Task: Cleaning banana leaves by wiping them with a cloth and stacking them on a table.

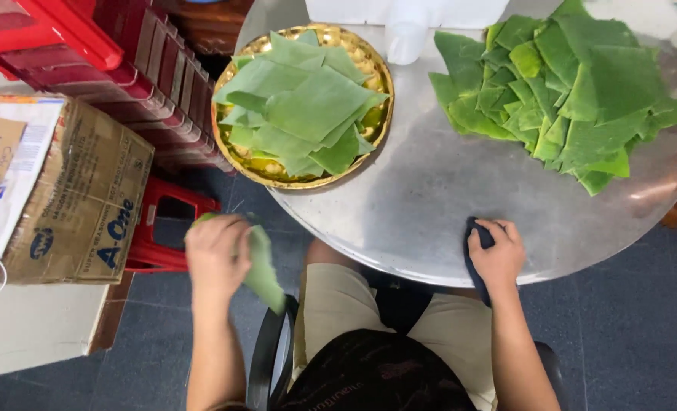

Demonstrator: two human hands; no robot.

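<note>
Held out past the edge of the round metal table [430, 205], the left hand [217, 255] pinches a green leaf piece [262, 266] loosely enough to drop on the floor, while the right hand [497, 255] grips a dark cloth [474, 251] at the rim.

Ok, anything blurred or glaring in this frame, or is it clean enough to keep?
Head view: the left hand and the green leaf it holds are smeared by motion blur; the right hand on the dark cloth is sharp. The round metal table shows soft glare near its right edge; the leaf stacks are evenly lit.
</note>
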